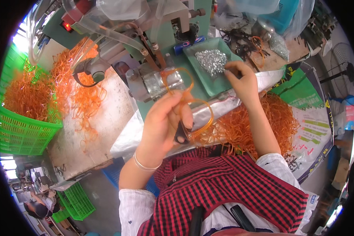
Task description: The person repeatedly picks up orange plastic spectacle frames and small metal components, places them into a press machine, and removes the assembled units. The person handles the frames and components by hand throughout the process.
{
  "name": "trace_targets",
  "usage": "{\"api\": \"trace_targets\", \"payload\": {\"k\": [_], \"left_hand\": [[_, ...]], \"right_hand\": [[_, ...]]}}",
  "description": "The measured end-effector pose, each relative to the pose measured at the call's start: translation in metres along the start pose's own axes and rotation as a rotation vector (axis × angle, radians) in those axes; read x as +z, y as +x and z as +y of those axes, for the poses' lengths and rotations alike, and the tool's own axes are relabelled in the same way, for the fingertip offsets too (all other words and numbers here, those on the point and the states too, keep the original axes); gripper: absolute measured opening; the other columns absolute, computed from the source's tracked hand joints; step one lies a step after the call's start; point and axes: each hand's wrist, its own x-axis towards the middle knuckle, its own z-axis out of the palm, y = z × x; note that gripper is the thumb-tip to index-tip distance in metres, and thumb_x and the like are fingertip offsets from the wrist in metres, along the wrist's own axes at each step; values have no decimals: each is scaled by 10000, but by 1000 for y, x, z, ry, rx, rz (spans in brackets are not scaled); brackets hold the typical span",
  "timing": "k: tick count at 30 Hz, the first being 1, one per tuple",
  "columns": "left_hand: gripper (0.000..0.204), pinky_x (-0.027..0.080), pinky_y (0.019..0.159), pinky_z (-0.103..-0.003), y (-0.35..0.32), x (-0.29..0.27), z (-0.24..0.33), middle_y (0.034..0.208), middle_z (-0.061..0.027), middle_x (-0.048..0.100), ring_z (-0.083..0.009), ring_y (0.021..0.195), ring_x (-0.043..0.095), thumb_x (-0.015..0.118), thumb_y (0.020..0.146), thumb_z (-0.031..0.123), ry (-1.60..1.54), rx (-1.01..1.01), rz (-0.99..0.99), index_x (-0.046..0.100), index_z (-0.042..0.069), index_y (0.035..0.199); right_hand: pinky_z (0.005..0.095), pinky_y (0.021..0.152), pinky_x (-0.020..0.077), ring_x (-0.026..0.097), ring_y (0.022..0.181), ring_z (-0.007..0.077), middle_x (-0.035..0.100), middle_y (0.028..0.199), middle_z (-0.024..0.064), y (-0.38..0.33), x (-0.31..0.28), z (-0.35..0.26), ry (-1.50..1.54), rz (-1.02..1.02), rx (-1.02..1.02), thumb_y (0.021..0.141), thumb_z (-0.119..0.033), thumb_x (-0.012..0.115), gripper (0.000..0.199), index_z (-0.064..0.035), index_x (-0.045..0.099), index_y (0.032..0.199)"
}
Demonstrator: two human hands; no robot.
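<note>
My left hand [165,120] is closed on an orange glasses frame [212,113], holding it by its middle with one lens rim above the fingers and the other to their right. Something black [181,133] shows at the lower fingers; I cannot tell what it is. The upper rim is close to the metal block [161,82] of a green bench machine [165,41]. Over the right edge of a green tray [208,84], thumb and forefinger of my right hand [244,80] are pinched together. They are beside a heap of small silvery metal parts [210,61]; anything between them is too small to see.
Orange glasses frames lie in a large pile [259,122] under my right forearm, in another heap [80,84] at the left, and in a green basket [25,133]. A bag of metal parts [279,47] lies at the back right. Another person [41,204] is at lower left.
</note>
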Motion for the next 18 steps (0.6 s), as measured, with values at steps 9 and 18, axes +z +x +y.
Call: {"api": "trace_targets", "payload": {"k": [9,18], "left_hand": [[329,528,568,-254,-21,-50,-49,825,-113,699,-159,680,663,517,1043,313,269,173,6,588,16,1164],[296,463,902,-534,-11,-271,75,1175,-133,608,-401,1123,567,612,832,110,2544,837,1481,674,156,1119]], "right_hand": [[420,808,493,629,855,334,670,848,141,0,30,8,-453,-38,-276,756,-94,713,106,-36,722,844],[246,742,499,623,839,105,690,926,47,13,19,18,52,-59,-39,918,-70,677,184,-1,698,1087]]}}
